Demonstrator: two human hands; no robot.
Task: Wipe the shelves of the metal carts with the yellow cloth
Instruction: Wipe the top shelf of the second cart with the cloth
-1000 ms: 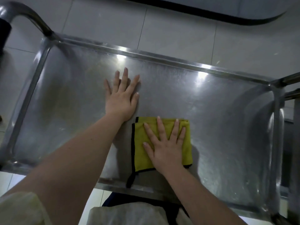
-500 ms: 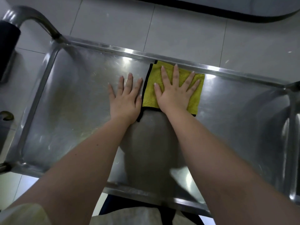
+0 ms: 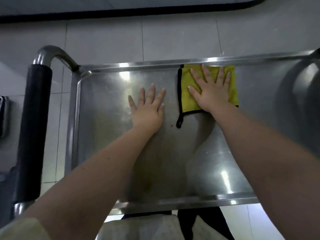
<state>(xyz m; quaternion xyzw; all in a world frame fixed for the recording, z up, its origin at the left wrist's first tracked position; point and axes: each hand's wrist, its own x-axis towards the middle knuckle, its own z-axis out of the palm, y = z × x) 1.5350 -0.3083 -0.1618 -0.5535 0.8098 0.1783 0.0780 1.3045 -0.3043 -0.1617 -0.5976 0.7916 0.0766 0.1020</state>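
Top shelf (image 3: 103, 118) of the steel cart is a shallow tray with a raised rim, pretty scuffed, with ceiling lights glaring off it in a few spots. The yellow cloth (image 3: 188, 104), black-edged, lies flat right up against the far rim, a bit right of the middle. The right hand (image 3: 210, 90) presses down on it, palm flat, fingers straight and spread apart. The left hand (image 3: 147, 110) rests flat on bare metal just beside the cloth, fingers also spread, holding nothing. The cloth's black hanging loop (image 3: 179, 122) trails off its near-left corner, and there's a small brown speck (image 3: 172, 125) on the metal next to it. At the left end, the cart's push handle (image 3: 34, 127) has a black grip. Floor (image 3: 103, 40) is pale grey tile, with a dark strip along the far side.
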